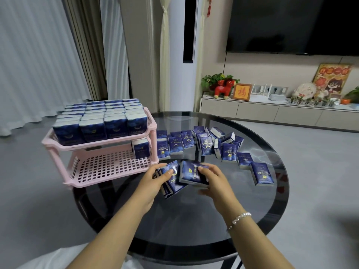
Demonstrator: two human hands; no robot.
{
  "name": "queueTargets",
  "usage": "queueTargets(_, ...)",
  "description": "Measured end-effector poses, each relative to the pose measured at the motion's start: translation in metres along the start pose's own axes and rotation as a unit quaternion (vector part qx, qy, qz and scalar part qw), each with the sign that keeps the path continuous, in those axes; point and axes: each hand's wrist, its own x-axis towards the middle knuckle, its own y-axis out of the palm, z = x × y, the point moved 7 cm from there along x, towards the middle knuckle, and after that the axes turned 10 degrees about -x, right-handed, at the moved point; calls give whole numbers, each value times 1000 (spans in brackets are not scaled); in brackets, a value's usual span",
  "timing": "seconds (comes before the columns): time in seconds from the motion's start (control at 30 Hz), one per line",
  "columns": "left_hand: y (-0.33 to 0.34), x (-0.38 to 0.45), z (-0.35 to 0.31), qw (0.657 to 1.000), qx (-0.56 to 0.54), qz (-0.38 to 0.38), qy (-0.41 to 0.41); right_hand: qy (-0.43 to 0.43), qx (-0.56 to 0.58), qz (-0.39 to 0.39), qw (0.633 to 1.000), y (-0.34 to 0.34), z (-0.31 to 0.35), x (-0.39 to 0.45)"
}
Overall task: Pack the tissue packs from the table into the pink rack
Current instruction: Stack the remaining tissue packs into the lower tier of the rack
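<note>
- We hold a fanned handful of dark blue plastic-wrapped tissue packs [171, 181] in our left hand [153, 177], fingers curled under the bunch and thumb pressed on top, just above the round smoked-glass table [194, 220].
- Our right hand [211, 177] grips one more dark blue tissue pack [191, 172], thumb underneath and fingers bent over its top face, its edge touching the left-hand bunch; we judge we are stacking packs together so several go across in one trip.
- The two-tier pink plastic rack with a lattice floor [101, 167] stands at the table's left edge, just beside our left hand, so the carry is short.
- Its top shelf is filled with upright tissue packs in tidy rows [101, 121]; standing them on end seems to fit the most in.
- The lower shelf holds only one upright pack [140, 149] at its far right corner, which looks like the start of a new row, so most of that shelf is unfilled.
- A scattered spread of loose packs [213, 146] lies across the middle of the table, some flat and some tipped on edge, and one lone pack [262, 173] lies apart to the right.
- We judge the task roughly half done.
</note>
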Motion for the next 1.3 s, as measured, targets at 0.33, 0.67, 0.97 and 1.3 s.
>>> queueTargets(0.33,7,-7,-5,999,-9,37,4,-51,7,-54,997,37,-7,-8)
queueTargets(0.67,-15,-10,-24,977,176,104,59,-79,-82,274,955,59,8,6)
queueTargets(0.97,-35,-21,-7,917,378,127,2,-97,-353,401,840,77,4,15)
queueTargets(1.3,-40,-12,-3,937,330,109,35,-142,-248,397,872,93,8,17)
